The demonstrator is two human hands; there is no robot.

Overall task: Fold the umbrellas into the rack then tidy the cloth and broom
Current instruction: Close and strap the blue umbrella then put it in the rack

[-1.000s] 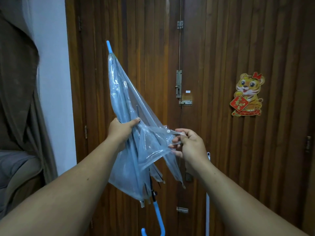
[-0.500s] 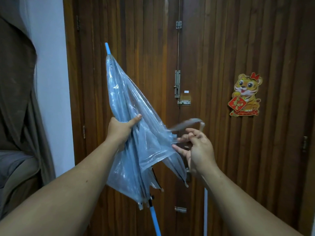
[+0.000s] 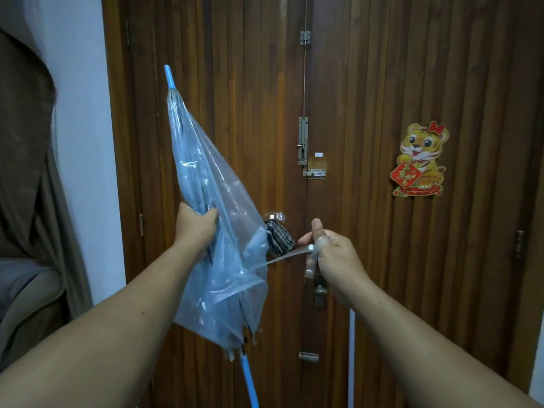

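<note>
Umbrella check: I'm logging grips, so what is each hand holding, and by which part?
The left hand grips the umbrella around its bunched canopy, about midway. The right hand pinches the umbrella's strap at its free end, pulled out sideways.

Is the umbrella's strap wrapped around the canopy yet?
No, the right hand pulls the strap out sideways from the umbrella.

1. We face a dark wooden double door (image 3: pixel 382 83) of vertical slats, with metal bolts (image 3: pixel 303 141) along its centre seam.
2. We see a tiger sticker (image 3: pixel 421 160) on its right leaf.
3. Left of it we find a white wall (image 3: pixel 85 142), a brown curtain (image 3: pixel 26 157) and a grey cushion (image 3: pixel 20 278).
</note>
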